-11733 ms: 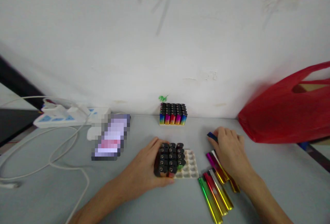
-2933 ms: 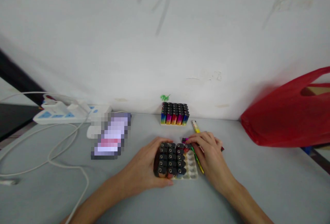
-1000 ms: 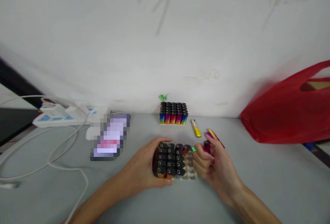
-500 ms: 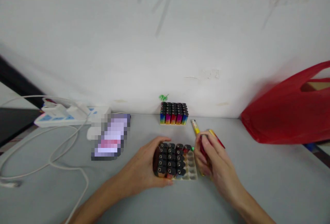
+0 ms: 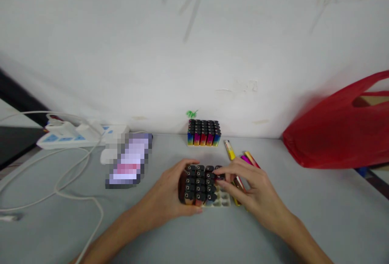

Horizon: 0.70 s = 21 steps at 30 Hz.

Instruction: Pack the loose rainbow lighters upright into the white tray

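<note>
My left hand (image 5: 167, 191) is wrapped round the left side of a pale tray (image 5: 225, 202) packed with upright black-topped lighters (image 5: 199, 189). Bare pockets show along the tray's right side. Over that side, the thumb and fingers of my right hand (image 5: 253, 185) pinch a black-topped lighter (image 5: 221, 178), its lower part mostly hidden. Beside and partly beneath the right hand lie loose lighters, among them a yellow one (image 5: 230, 150) and a red one (image 5: 253, 159).
A second block of rainbow-coloured lighters (image 5: 203, 134) stands against the wall. To the left are a blurred-out phone (image 5: 130, 160), a white power strip (image 5: 69, 136) and a looping white cable (image 5: 75, 196). A red bag (image 5: 331, 134) leans at the right.
My right hand has moved left from the loose lighters to the tray, bringing a lighter over its right side. My left hand keeps its grip on the tray.
</note>
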### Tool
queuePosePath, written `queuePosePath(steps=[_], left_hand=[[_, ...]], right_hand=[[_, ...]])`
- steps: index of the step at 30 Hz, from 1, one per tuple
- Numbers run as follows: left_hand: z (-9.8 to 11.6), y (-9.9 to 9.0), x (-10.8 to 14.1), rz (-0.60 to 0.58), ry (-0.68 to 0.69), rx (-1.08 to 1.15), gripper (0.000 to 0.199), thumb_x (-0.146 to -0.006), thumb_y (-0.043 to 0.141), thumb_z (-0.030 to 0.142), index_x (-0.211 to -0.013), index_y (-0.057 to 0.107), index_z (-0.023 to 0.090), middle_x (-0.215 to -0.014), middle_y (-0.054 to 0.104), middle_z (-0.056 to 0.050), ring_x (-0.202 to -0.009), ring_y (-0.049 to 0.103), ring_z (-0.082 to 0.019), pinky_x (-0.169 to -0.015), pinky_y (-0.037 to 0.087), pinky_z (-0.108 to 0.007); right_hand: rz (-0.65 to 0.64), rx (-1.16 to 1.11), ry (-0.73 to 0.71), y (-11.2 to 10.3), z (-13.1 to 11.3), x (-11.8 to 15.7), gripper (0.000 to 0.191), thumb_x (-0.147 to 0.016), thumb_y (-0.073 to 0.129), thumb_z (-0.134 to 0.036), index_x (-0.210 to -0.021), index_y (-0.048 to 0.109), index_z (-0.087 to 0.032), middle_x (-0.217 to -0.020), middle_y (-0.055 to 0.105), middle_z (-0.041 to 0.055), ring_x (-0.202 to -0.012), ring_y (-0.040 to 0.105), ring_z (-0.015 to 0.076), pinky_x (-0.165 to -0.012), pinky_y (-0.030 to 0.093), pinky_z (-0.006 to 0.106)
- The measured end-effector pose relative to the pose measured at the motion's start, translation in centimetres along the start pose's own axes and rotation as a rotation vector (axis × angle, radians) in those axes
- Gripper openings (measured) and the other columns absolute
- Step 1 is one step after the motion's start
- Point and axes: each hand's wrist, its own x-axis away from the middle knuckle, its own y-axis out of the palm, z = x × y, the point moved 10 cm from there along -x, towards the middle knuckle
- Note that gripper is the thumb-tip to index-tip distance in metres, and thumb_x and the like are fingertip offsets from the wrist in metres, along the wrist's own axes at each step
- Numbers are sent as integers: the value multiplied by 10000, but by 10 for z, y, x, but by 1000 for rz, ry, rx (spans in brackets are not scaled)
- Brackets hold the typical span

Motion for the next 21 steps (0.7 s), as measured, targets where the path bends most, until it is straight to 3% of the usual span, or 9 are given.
queuePosePath(steps=[7, 11, 15, 18, 21], left_hand=[[-1, -1, 1, 0, -4, 11, 918, -681, 1028, 267, -1457, 539, 299, -1321, 777, -20, -1161, 766, -309, -992, 603, -408], [-1, -1, 2, 4, -14, 8, 925, -679, 1034, 267, -1462, 544, 300, -1341, 767, -24, -1194, 757, -313, -1027, 596, -423], [-1, 0, 2, -7, -13, 7, 932, -681, 1034, 276, -1466, 534, 305, -1318, 770, -17, -1175, 760, -305, -1018, 597, -426], [-2, 0, 2, -4, -14, -2, 932, -678, 1035, 281, -1464, 536, 312, -1322, 768, -15, -1167, 763, -304, -996, 605, -418], [-4, 1, 1, -8, -25, 0, 935, -685, 1031, 286, -1475, 531, 307, -1334, 771, -32, -1176, 767, -318, -1015, 607, -429]], right_hand=[[103, 83, -16, -8, -5, 2, 133, -1122, 654, -331, -1227, 719, -281, -990, 742, -9, -904, 691, 181, -851, 511, 324], [217, 317, 188, -27, 19, 5, 150, -1095, 593, -356, -1066, 678, -237, -784, 648, -19, -728, 632, 200, -713, 437, 345], [47, 618, 364, -22, 41, 6, 108, -989, 672, -345, -961, 650, -243, -717, 604, -20, -664, 592, 218, -654, 339, 347], [-59, 660, 368, -12, 41, 7, 134, -974, 711, -366, -963, 685, -235, -880, 675, 41, -784, 640, 250, -690, 387, 354], [-85, 647, 377, -10, 41, 8, 176, -994, 714, -390, -924, 716, -228, -967, 678, 74, -867, 657, 272, -735, 431, 374]])
